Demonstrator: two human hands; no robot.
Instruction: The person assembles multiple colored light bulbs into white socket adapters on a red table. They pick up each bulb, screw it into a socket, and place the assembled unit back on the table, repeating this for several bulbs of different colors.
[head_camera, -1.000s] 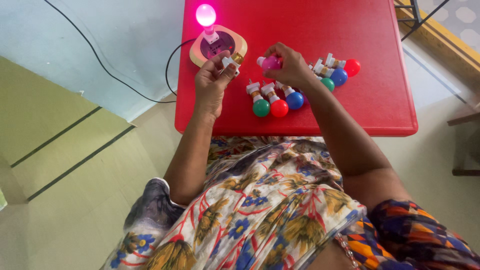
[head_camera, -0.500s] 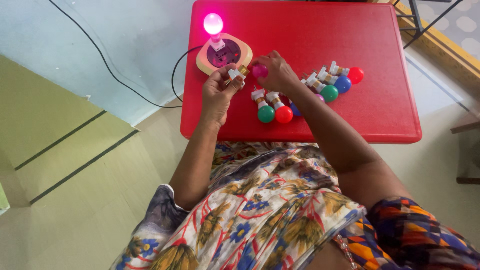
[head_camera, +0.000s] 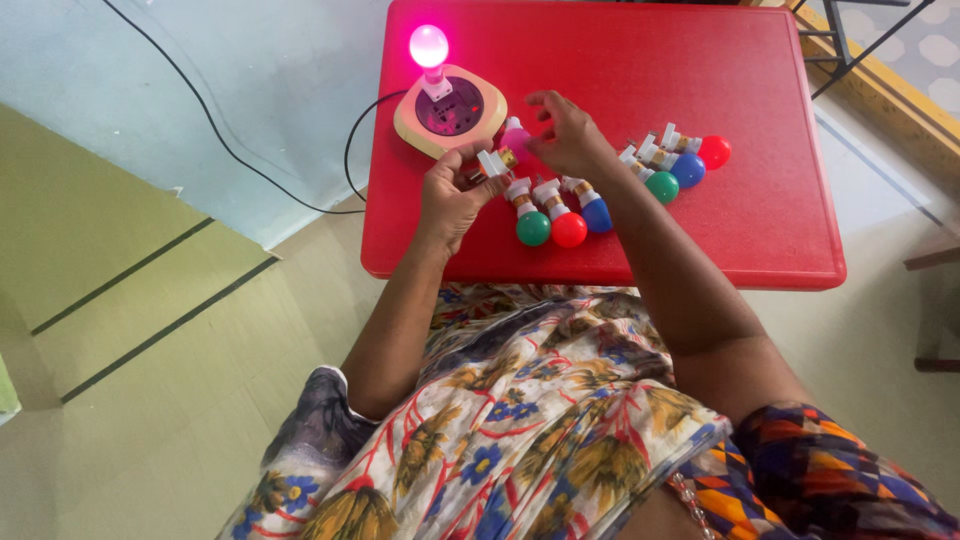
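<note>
Head view, looking down: the person sat at a smooth red plastic surface (head_camera: 700, 80) with rounded corners. The left hand (head_camera: 452, 195) had its fingers closed around a small white adapter (head_camera: 491, 164) with a brass-coloured end, held just above the surface. The right hand (head_camera: 570, 135) pinched a small pink bulb (head_camera: 515, 137) between thumb and fingertips, the remaining fingers loosely spread; bulb and adapter were close together, and whether they touched could not be told.

Just beyond the hands sat a rounded-square socket block (head_camera: 450, 110), cream-rimmed with a dark round face, carrying a lit pink globe bulb (head_camera: 429, 45) upright in a white holder. A black cable (head_camera: 250, 170) ran from the block off the surface's edge and across the pale floor.

Near the left hand lay three round glossy bulbs with white bases side by side: green (head_camera: 533, 228), red (head_camera: 569, 230) and blue (head_camera: 596, 214). A second row lay beside the right forearm: green (head_camera: 662, 186), blue (head_camera: 688, 169) and red (head_camera: 714, 152).
</note>
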